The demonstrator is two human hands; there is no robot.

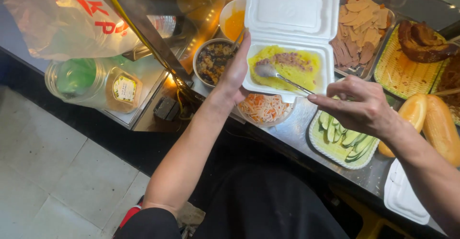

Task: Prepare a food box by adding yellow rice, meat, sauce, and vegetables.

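Observation:
My left hand [234,72] grips the left edge of an open white foam box [289,14] and holds it above the counter. Inside lies yellow sticky rice [299,71] with a brown topping. My right hand [360,105] holds a metal spoon [280,76] by its handle, with the spoon's bowl resting on the rice. Under the box sits a bowl of shredded carrot and radish [264,109].
A tray of cucumber slices [341,140] lies under my right hand. Bread rolls [430,121], sliced meats [360,34], dark roast meat [423,41], a bowl of dark filling [212,60] and an orange sauce cup [233,23] surround it. Jars [91,83] and a plastic bag [62,16] stand left.

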